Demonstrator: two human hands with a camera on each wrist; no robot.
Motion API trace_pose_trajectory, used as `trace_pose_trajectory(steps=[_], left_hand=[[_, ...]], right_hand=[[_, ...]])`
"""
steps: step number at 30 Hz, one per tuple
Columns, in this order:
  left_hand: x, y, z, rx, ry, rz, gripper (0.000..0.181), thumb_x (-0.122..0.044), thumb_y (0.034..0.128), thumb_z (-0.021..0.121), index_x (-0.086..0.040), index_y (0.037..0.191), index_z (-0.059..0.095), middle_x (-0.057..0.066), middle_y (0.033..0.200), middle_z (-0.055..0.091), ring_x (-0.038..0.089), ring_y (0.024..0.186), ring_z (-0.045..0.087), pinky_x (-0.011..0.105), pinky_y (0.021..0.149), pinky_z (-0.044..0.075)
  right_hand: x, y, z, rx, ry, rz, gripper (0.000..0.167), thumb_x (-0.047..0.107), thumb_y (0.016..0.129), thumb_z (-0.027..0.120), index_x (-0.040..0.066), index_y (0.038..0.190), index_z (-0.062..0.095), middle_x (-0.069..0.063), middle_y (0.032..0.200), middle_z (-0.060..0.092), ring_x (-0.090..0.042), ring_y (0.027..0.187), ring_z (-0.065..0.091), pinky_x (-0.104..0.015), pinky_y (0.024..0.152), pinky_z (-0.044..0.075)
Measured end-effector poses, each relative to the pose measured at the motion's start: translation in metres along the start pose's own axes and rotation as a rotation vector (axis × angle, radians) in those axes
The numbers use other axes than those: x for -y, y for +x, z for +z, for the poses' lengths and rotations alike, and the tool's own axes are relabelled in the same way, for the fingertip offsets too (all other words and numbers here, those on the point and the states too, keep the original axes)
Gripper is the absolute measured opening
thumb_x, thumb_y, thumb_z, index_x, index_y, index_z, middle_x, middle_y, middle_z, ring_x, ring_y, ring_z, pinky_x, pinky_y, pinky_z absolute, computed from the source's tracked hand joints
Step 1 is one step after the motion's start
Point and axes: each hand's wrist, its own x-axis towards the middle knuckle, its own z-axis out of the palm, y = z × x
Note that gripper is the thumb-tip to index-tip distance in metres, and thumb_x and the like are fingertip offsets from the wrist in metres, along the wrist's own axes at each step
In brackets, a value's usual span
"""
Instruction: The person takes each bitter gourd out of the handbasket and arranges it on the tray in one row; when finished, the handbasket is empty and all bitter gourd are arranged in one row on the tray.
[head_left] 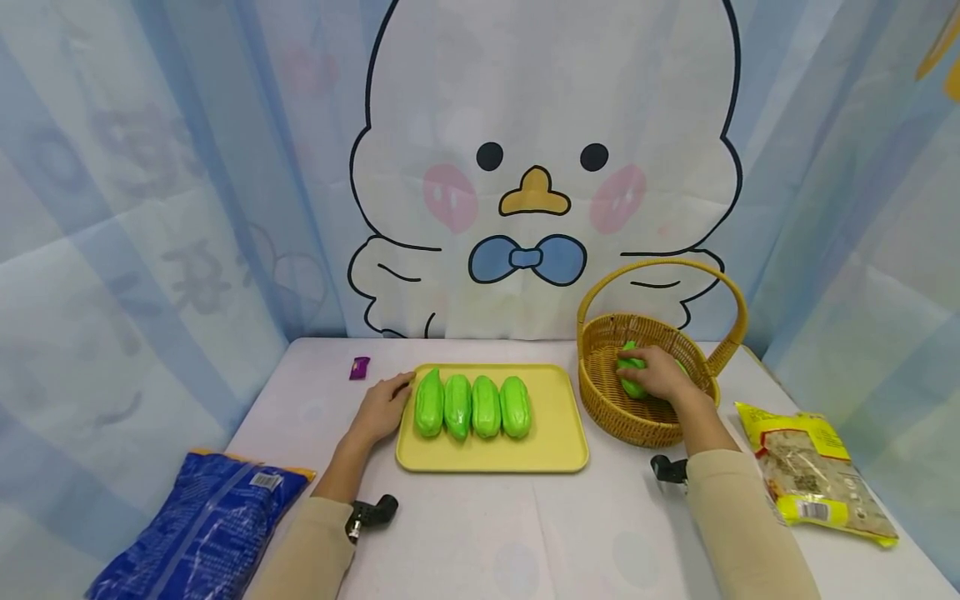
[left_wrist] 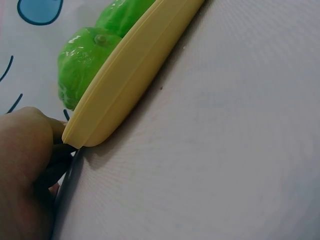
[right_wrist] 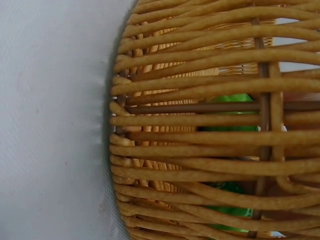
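Head view: green vegetable [head_left: 634, 389] under right hand [head_left: 658, 372], in its grip, inside wicker basket [head_left: 628, 427].

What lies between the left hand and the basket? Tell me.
In the head view, the tray with four green vegetables lies between the left hand and the basket.

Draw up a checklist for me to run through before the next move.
1. Right hand on a green vegetable inside the basket: ok.
2. Fingers firmly round it: cannot tell; the grip is partly hidden.
3. Left hand at the far left corner of the tray: ok.
4. Four green vegetables side by side on the tray: ok.
5. Basket upright on the table: ok.
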Motion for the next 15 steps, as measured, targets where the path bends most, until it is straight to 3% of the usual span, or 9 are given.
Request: trace_pose_trajectory(steps=[10, 15], left_hand=[[0.0035, 0.0014, 0.0019, 0.008, -0.008, 0.0, 0.045, -0.018, 0.1111, 0.045, -0.003, 0.153, 0.05, 0.019, 0.155, 0.052, 0.038, 0.15, 0.044, 0.052, 0.133, 0.018], [0.0035, 0.0013, 0.0015, 0.005, -0.011, 0.003, 0.045, -0.018, 0.1112, 0.045, -0.003, 0.153, 0.05, 0.019, 0.155, 0.053, 0.037, 0.149, 0.044, 0.052, 0.133, 0.018]], right_hand=[[0.0005, -0.0008, -0.0005, -0.068, 0.118, 0.043, 0.056, 0.031, 0.105, 0.063, 0.001, 0.151, 0.052, -0.035, 0.155, 0.044, -0.055, 0.14, 0.043, -0.068, 0.113, 0.042], [0.006, -0.0047, -0.0044, -0.108, 0.196, 0.067, 0.059, 0.036, 0.105, 0.063, 0.005, 0.154, 0.049, -0.033, 0.156, 0.044, -0.05, 0.134, 0.051, -0.059, 0.104, 0.052]])
